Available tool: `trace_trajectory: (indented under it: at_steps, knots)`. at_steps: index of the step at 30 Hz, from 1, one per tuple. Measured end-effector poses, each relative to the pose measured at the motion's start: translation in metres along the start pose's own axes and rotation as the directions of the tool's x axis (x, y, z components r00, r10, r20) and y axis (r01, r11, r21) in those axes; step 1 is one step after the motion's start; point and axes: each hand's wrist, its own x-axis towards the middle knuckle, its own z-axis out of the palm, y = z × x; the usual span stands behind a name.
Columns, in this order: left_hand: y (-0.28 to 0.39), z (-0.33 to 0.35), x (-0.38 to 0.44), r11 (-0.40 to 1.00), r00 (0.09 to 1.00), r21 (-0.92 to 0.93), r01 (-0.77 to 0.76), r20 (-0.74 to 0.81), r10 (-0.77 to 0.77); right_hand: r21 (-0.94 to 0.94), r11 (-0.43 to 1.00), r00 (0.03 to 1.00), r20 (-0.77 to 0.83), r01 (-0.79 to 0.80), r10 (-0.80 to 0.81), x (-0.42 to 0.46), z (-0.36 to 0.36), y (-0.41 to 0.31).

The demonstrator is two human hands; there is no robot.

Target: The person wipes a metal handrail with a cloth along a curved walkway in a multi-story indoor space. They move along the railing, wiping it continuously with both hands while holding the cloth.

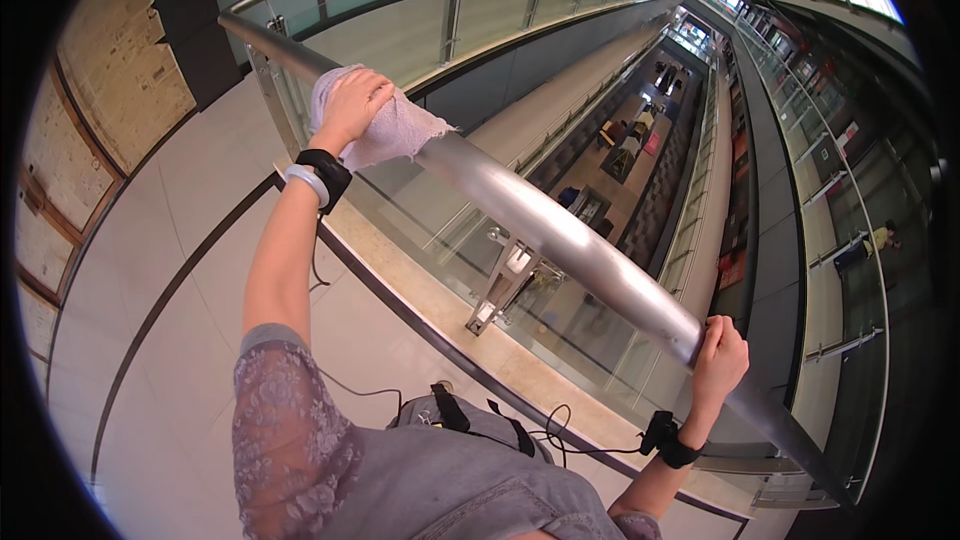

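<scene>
A thick round metal handrail (555, 221) runs aslant across the view from upper left to lower right. My left hand (354, 106) presses a pale lilac cloth (401, 131) onto the rail near its upper left bend; the cloth drapes over both sides, and its frayed edge points along the rail. Farther down, at the lower right, my right hand (721, 360) is closed around the same rail, its fingers partly hidden behind the metal. Both wrists carry black straps with small devices, and a pale bracelet circles the left one.
Glass panels on metal brackets (506, 281) stand below the rail, above a stone ledge (450, 307). Beyond them an atrium drops to a lower floor with seating (630, 142). A person (881, 238) is across the gap. Black cables (559, 439) hang by my waist bag (472, 416).
</scene>
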Motion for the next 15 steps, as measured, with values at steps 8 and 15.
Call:
trace_trajectory:
  at_steps: [8, 15]
  knots:
    - [0.189, 0.031, -0.052, 0.962, 0.966, -0.090, -0.260, -0.039, 0.257, 0.003, 0.996, 0.995, 0.024, -0.093, 0.093, -0.006, -0.001, 0.012]
    - [0.209, 0.049, -0.073, 0.779, 0.795, -0.203, -0.594, -0.294, 0.530, 0.022, 0.998, 0.998, 0.024, -0.066, 0.065, -0.005, -0.005, 0.012]
